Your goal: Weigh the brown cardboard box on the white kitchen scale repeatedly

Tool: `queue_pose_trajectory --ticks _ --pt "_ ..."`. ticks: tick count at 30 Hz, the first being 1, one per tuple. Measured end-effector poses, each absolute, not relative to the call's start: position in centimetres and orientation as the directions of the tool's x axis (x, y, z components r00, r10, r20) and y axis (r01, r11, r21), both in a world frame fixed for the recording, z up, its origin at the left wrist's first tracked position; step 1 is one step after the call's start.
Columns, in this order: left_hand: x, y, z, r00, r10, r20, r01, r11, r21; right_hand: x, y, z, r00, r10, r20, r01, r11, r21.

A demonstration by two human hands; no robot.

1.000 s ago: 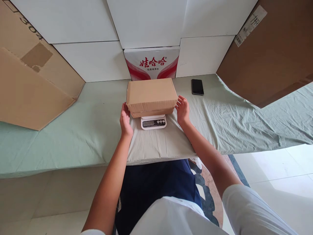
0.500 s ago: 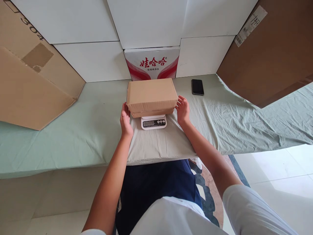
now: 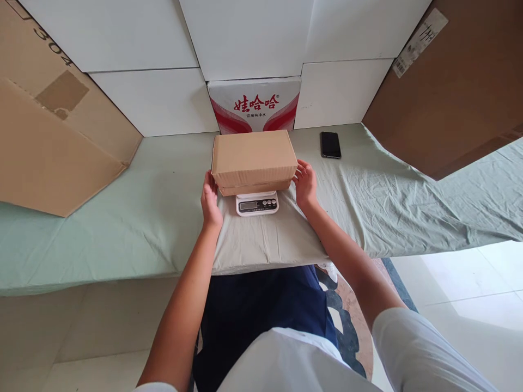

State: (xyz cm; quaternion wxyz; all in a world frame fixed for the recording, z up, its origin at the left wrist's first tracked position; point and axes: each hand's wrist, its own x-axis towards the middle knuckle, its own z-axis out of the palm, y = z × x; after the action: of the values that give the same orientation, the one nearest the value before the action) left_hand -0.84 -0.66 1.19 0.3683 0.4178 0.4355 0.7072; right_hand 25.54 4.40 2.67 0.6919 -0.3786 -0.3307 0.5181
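Note:
A closed brown cardboard box (image 3: 255,155) rests on a small white kitchen scale (image 3: 257,206), covering its platform. The scale's grey display and round buttons show in front of the box; I cannot read any digits. Along the box's left end lies my left hand (image 3: 210,201), its fingers partly tucked behind the side and pressed to it. My right hand (image 3: 305,184) holds the opposite end, fingers slightly curved against the lower right corner. The box is held between both hands while sitting level over the scale.
A black phone (image 3: 330,145) lies to the right on the green cloth (image 3: 171,218). Behind the box stands a white and red carton (image 3: 254,103) against white panels (image 3: 253,38). Large cardboard sheets flank the table, one at the left (image 3: 61,147) and one at the right (image 3: 445,98).

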Motion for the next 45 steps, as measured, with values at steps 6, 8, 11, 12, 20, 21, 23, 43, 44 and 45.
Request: queue_pose_trajectory --ticks 6,8,11,12,20,21,23,43,44,45 --pt "-0.73 -0.75 1.43 -0.369 0.888 0.276 -0.149 -0.35 0.925 25.51 4.4 2.7 0.248 0.966 0.069 -0.456 0.179 -0.872" --pt "-0.7 -0.8 1.47 -0.355 0.891 0.283 -0.146 -0.352 0.925 25.47 4.36 2.8 0.25 0.966 0.07 -0.456 0.18 -0.872" --pt "-0.69 -0.86 1.4 -0.342 0.899 0.275 -0.141 -0.338 0.931 25.38 4.24 2.96 0.244 0.966 0.082 -0.455 0.189 -0.87" --pt "-0.7 -0.88 1.34 -0.337 0.901 0.271 -0.135 -0.332 0.934 25.35 4.19 3.0 0.242 0.966 0.089 -0.451 0.193 -0.871" --pt "-0.94 -0.87 0.91 -0.289 0.908 0.305 -0.08 -0.34 0.937 25.23 4.06 2.96 0.233 0.966 0.108 -0.44 0.204 -0.874" --pt "-0.93 -0.87 0.92 -0.288 0.907 0.307 -0.079 -0.343 0.936 25.23 4.07 2.95 0.233 0.967 0.107 -0.438 0.203 -0.876" --pt "-0.89 -0.87 0.96 -0.289 0.905 0.312 -0.081 -0.347 0.934 25.22 4.07 2.93 0.232 0.967 0.109 -0.426 0.202 -0.882" --pt "-0.95 -0.8 0.87 -0.303 0.903 0.303 -0.086 -0.343 0.936 25.27 4.11 2.77 0.232 0.964 0.128 -0.41 0.217 -0.886" --pt "-0.95 -0.78 0.85 -0.305 0.903 0.304 -0.086 -0.344 0.935 25.27 4.12 2.77 0.233 0.964 0.126 -0.408 0.215 -0.887" --pt "-0.96 -0.76 0.83 -0.306 0.902 0.304 -0.087 -0.344 0.935 25.26 4.13 2.76 0.234 0.964 0.124 -0.406 0.213 -0.889"
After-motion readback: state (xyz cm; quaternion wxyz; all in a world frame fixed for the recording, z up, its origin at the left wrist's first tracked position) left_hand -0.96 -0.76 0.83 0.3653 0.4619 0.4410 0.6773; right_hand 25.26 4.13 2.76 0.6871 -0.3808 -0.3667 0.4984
